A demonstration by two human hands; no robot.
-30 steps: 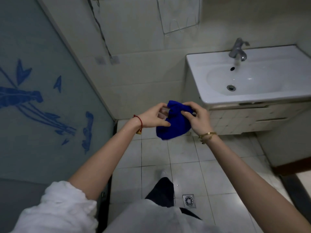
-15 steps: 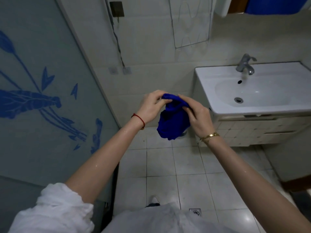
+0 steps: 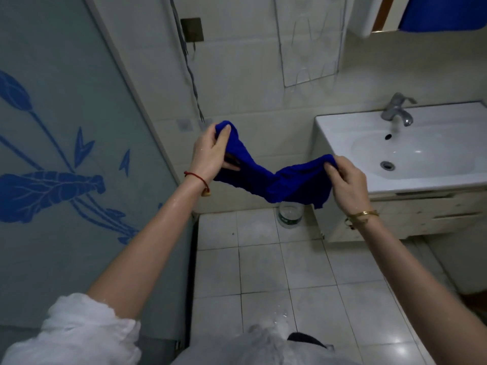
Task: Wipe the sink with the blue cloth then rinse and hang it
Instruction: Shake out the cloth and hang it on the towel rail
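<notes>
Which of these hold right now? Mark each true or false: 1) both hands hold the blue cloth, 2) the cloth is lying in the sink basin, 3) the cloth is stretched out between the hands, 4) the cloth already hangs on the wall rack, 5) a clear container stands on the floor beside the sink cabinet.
1) True: the left hand and the right hand each grip an end of the blue cloth.
2) False: it is held in the air, left of the sink.
3) True: it spans between the hands, sagging in the middle.
4) False: the wire rack on the wall holds nothing.
5) True: a clear container stands on the tiles there.
</notes>
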